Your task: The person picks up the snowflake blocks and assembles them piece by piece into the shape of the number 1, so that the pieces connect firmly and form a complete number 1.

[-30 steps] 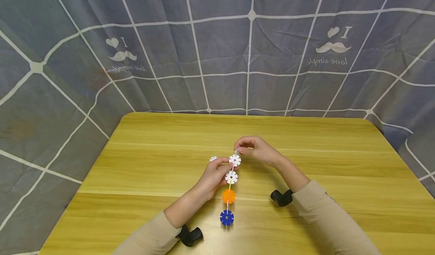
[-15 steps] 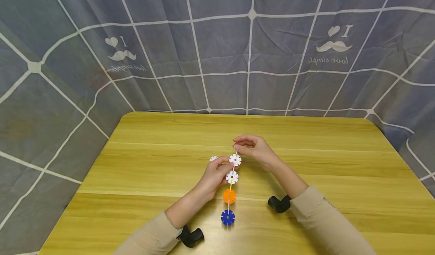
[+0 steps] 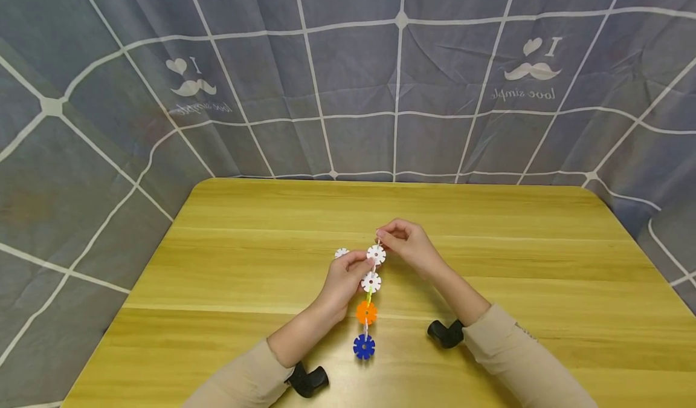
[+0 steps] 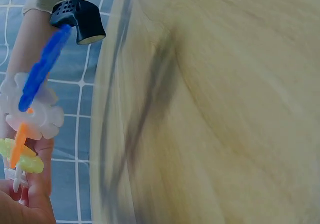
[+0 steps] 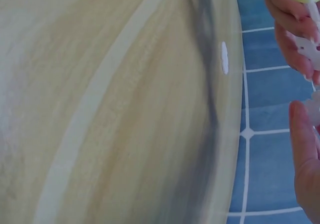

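Note:
Slotted plastic discs are joined edge to edge in a chain held above the table. From its near end run a blue disc [image 3: 364, 347], an edge-on white one, an orange disc [image 3: 367, 312], a yellow disc [image 4: 31, 163], then a white disc [image 3: 371, 282] and more white pieces. My left hand [image 3: 341, 281] pinches the chain near its far end, beside the upper white disc [image 3: 376, 254]. With thumb and fingertips my right hand [image 3: 410, 245] pinches a small white disc at the very top, mostly covered by the fingers.
One loose white disc [image 3: 341, 252] lies on the wooden table [image 3: 244, 263] just beyond the left hand. Black wrist mounts [image 3: 308, 380] sit under both sleeves. A grey curtain with white lines [image 3: 359, 81] hangs behind the table.
My right hand's fingers have shifted slightly at the chain's top, and its wrist has dropped a little toward me. The left hand keeps its hold on the chain.

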A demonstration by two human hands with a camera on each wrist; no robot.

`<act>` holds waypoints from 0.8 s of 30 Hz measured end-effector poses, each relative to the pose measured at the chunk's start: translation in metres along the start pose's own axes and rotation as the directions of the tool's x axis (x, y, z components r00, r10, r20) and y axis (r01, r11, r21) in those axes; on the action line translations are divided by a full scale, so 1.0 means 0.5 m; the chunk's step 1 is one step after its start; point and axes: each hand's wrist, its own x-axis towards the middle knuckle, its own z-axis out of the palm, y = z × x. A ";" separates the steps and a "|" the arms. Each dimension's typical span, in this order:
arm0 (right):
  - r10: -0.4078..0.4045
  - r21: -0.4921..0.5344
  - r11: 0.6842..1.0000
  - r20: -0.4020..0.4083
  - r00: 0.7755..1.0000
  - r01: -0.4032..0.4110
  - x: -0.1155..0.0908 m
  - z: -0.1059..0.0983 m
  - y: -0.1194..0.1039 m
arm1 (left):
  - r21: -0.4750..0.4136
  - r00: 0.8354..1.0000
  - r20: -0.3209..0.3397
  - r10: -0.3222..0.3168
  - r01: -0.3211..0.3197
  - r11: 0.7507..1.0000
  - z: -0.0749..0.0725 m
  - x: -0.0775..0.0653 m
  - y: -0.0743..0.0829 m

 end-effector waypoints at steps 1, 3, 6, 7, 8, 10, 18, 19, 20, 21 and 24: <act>-0.001 -0.003 1.000 -0.004 1.000 0.001 0.000 0.000 0.000 | -0.002 1.000 -0.003 0.001 -0.001 1.000 0.001 0.000 0.000; 0.003 -0.006 1.000 -0.015 1.000 -0.003 0.000 0.001 -0.001 | -0.007 1.000 -0.008 0.006 -0.006 1.000 0.003 0.001 0.000; 0.002 0.005 1.000 -0.016 1.000 -0.002 0.000 0.001 -0.002 | -0.014 1.000 -0.013 0.017 -0.017 1.000 0.005 0.001 0.001; 0.003 0.010 1.000 -0.017 1.000 -0.003 0.000 0.002 -0.002 | -0.023 1.000 -0.013 0.016 -0.016 1.000 0.006 0.002 0.001; 0.003 0.016 1.000 -0.019 1.000 -0.003 0.000 0.002 -0.003 | -0.028 1.000 -0.011 0.020 -0.020 0.999 0.006 0.002 0.001; 0.004 0.027 1.000 -0.022 1.000 -0.003 0.000 0.002 -0.003 | -0.042 1.000 -0.006 0.022 -0.022 0.999 0.007 0.001 0.001; -0.013 0.046 0.999 -0.006 1.000 0.014 -0.003 0.001 0.002 | -0.071 1.000 0.013 0.019 -0.018 0.997 0.006 -0.003 0.001; -0.016 0.045 0.999 -0.007 1.000 0.016 -0.003 0.000 0.003 | -0.074 1.000 0.016 0.022 -0.020 0.997 0.006 -0.004 0.001; -0.019 0.043 0.999 -0.008 1.000 0.019 -0.004 0.000 0.003 | -0.078 1.000 0.019 0.024 -0.022 0.997 0.006 -0.004 0.001; -0.021 0.043 0.999 -0.009 1.000 0.022 -0.005 -0.001 0.003 | -0.082 0.999 0.021 0.026 -0.024 0.996 0.007 -0.005 0.001; -0.028 0.046 0.999 -0.010 1.000 0.029 -0.007 -0.002 0.004 | -0.090 0.999 0.023 0.030 -0.027 0.996 0.008 -0.006 0.002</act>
